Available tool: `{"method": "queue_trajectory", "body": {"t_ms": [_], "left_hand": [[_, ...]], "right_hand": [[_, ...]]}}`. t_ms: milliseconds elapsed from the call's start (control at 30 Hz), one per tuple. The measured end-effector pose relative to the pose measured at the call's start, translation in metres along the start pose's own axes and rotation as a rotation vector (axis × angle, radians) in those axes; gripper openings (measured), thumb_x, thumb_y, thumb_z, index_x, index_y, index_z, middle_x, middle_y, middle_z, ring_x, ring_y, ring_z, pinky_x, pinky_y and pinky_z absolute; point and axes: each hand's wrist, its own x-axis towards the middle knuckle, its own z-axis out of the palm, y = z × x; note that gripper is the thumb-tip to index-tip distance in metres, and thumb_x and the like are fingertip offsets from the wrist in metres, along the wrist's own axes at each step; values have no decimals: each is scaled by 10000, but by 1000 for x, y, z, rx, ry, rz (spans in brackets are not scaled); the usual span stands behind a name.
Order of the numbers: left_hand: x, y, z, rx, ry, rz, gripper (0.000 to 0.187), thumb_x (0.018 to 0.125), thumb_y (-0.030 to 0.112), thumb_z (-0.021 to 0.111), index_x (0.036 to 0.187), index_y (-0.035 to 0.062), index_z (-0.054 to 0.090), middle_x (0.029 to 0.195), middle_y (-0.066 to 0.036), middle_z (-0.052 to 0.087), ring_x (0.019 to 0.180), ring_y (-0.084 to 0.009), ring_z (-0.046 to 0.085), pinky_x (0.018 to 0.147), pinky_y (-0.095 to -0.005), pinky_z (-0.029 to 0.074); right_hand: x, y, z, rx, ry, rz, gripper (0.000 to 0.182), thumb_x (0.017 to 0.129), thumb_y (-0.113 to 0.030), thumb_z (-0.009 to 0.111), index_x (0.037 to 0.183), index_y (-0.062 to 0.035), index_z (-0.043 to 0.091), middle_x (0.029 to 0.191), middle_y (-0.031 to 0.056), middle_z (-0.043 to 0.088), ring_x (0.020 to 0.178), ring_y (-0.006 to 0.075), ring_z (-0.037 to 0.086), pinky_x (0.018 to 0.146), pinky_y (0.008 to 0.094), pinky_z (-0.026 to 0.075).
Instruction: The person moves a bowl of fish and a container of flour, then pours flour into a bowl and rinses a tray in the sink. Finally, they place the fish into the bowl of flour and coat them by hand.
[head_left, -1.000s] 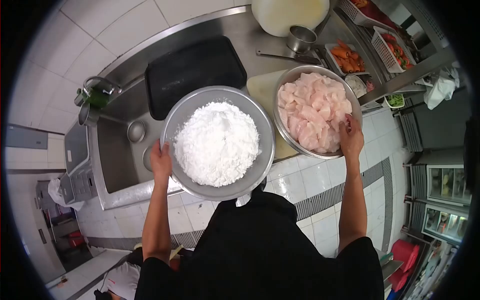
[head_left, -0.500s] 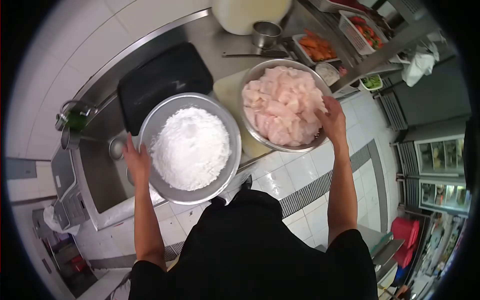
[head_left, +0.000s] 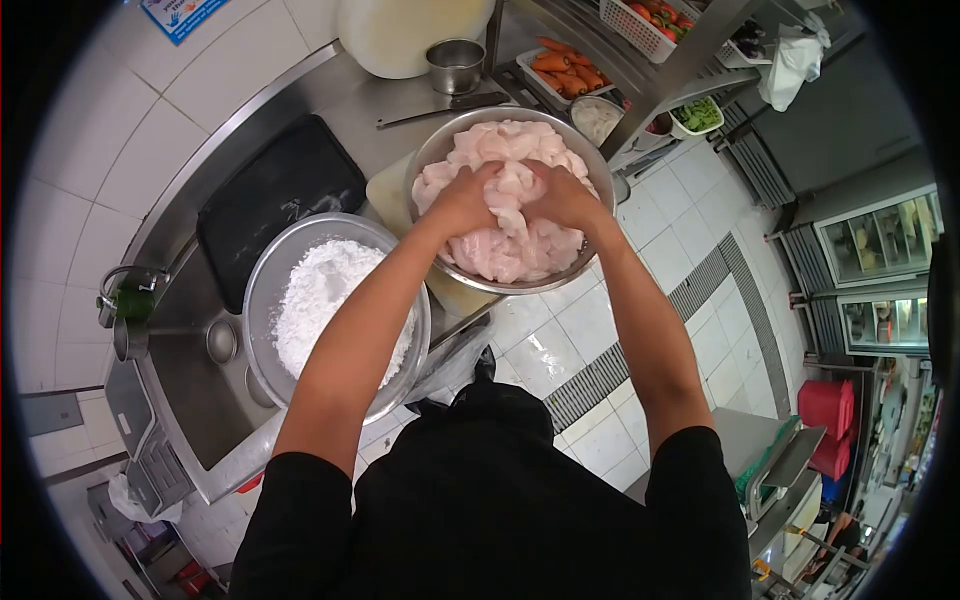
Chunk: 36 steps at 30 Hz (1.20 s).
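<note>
I see both hands sunk in the pale meat pieces point(head_left: 505, 245), left hand point(head_left: 462, 200) and right hand point(head_left: 562, 195) curled, gripping them, inside the steel bowl point(head_left: 440, 150) at the counter edge. Half a second ago the left hand held the flour bowl point(head_left: 262, 290).

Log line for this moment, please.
left hand: in meat pieces | right hand: same | steel bowl | flour bowl: untouched

top: black short-sleeved shirt | forearms: bare | left hand point(head_left: 463, 203), right hand point(head_left: 560, 195): ungloved
</note>
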Motion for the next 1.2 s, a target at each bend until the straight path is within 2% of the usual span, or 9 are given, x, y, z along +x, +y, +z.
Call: {"method": "queue_trajectory", "body": {"t_ms": [133, 233, 400, 633, 733, 833, 900, 1133, 1200], "left_hand": [[11, -7, -4, -412, 70, 122, 644, 686, 164, 757, 1266, 14, 520, 1145, -145, 638, 1071, -251, 605, 927, -340, 456], [8, 6, -20, -351, 83, 99, 604, 692, 124, 733, 1250, 13, 530, 1134, -122, 639, 1042, -231, 608, 910, -321, 458], [14, 35, -57, -518, 39, 133, 543, 667, 65, 698, 1187, 4, 555, 1056, -104, 647, 951, -189, 612, 849, -301, 474], [28, 36, -58, -582, -13, 151, 489, 663, 9, 648, 1144, -7, 562, 1011, -84, 639, 903, -169, 603, 807, -291, 478], [9, 30, -68, -680, -19, 111, 492, 664, -1, 638, 1149, -8, 562, 1010, -75, 638, 902, -161, 599, 811, -283, 473], [-24, 8, -91, -762, -14, 49, 500, 663, 3, 638, 1157, -7, 563, 1011, -71, 639, 896, -151, 595, 803, -276, 469], [-55, -12, -113, -638, 21, 78, 492, 660, 19, 655, 1144, -8, 567, 999, -73, 639, 887, -147, 594, 769, -278, 479], [-191, -117, -115, -797, 54, -282, 551, 637, 36, 705, 1167, -16, 564, 1011, -112, 641, 905, -186, 616, 784, -296, 499], [-219, -140, -109, -834, 17, -403, 496, 680, 43, 709, 1156, 1, 577, 1026, -90, 641, 906, -168, 622, 776, -298, 509]], "right_hand": [[26, 17, 16, 350, 88, -118, 694, 638, -215, 750, 1274, -20, 552, 1047, 179, 668, 955, 243, 644, 816, 327, 502], [32, 11, 8, 380, 83, -113, 682, 646, -214, 746, 1273, -27, 556, 1053, 181, 667, 965, 251, 642, 824, 327, 500], [16, -30, -31, 583, 88, -140, 496, 711, -139, 695, 1180, -14, 594, 957, 66, 652, 776, 112, 613, 648, 264, 512], [9, -39, -36, 798, 67, 12, 520, 729, -118, 687, 1213, -7, 533, 994, 84, 629, 793, 176, 641, 603, 330, 556], [32, -29, -11, 894, 77, -77, 528, 730, -113, 694, 1216, -6, 519, 1014, 88, 624, 805, 189, 648, 598, 364, 571], [9, -92, -8, 943, -16, -73, 527, 724, -107, 703, 1210, -10, 524, 1001, 82, 623, 815, 186, 646, 604, 350, 567], [23, -104, 23, 1026, -80, -174, 507, 719, -83, 692, 1195, -23, 528, 990, 79, 622, 833, 188, 644, 631, 339, 565], [20, -168, 174, 1185, -475, -123, 527, 721, -68, 708, 1209, -45, 509, 1031, 85, 609, 857, 207, 650, 657, 341, 573], [13, -179, 203, 1090, -561, 43, 505, 728, -68, 698, 1201, -54, 519, 1029, 84, 616, 847, 229, 659, 647, 352, 582]]}}
